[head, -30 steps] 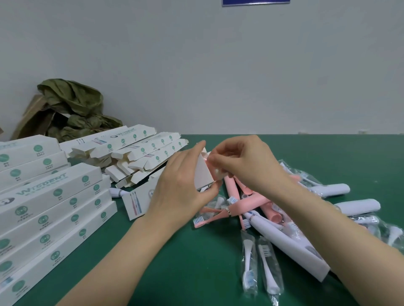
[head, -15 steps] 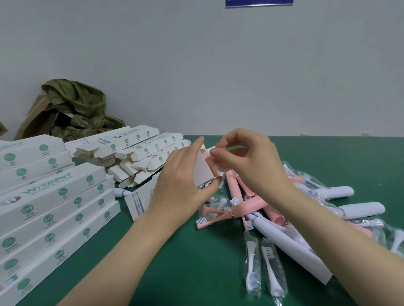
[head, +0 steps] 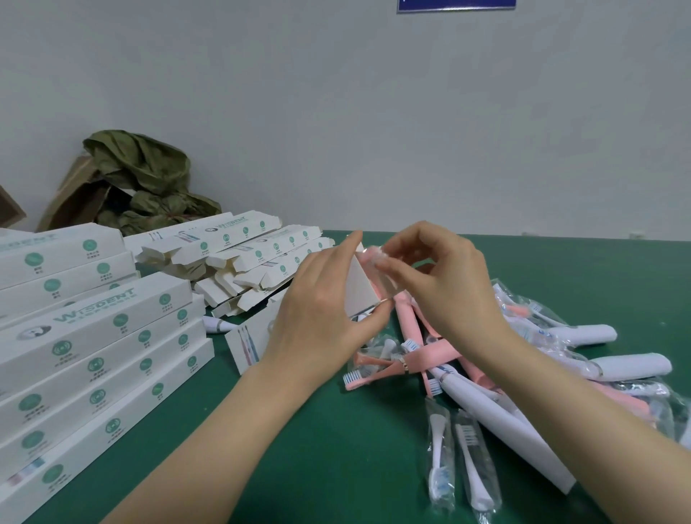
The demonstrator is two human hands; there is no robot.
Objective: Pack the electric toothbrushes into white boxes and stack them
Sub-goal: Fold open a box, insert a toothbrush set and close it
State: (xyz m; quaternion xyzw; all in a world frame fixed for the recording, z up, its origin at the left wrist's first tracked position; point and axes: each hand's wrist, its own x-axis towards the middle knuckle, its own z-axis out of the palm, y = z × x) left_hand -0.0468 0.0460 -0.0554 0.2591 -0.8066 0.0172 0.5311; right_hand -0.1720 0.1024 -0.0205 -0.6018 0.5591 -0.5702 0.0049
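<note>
Surface: green table (head: 336,449), backed by a plain pale wall (head: 374,131); blue sign (head: 456,4) at top edge. Rear L: olive cloth (head: 142,168) over brown card. L side: stacked boxes (head: 93,355), closed; unfolded cartons (head: 243,258) heaped behind them. L hand (head: 321,318) grips a white box (head: 359,290), held on end above table centre. R hand (head: 445,288) pinches a wrapped pink piece (head: 368,256) at the box's top end. Loose toothbrushes (head: 430,359), pink & white, piled at R; bagged brush heads (head: 463,460) lie nr front.

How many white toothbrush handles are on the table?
4 white handles: one nearest the camera, two at the right edge, one tip peeking out beside the stacked boxes. The pile may hide more.
</note>
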